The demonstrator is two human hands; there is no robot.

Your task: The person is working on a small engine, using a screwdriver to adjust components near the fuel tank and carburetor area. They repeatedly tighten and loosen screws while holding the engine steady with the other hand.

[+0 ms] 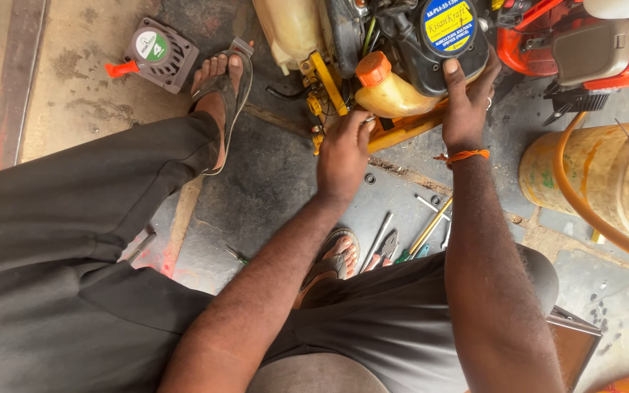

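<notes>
A small engine unit sits on the floor at the top centre, with a black engine cover (431, 58) bearing a round blue and yellow sticker, a yellowish fuel tank with an orange cap (387, 91) and a yellow metal frame (405, 131). My right hand (466, 102) lies spread over the black cover and grips its edge; an orange thread is tied around that wrist. My left hand (343, 149) is against the yellow frame just below the tank. Its fingers are pinched on a small metal part whose tip barely shows.
A grey recoil starter cover (156, 52) with an orange handle lies at the upper left. Pliers (387, 244), a screwdriver (429, 229) and small washers (370, 178) lie between my sandalled feet (220, 94). A yellowish drum (606, 175) with an orange hose (584, 207) stands right, below a red-orange machine (584, 36).
</notes>
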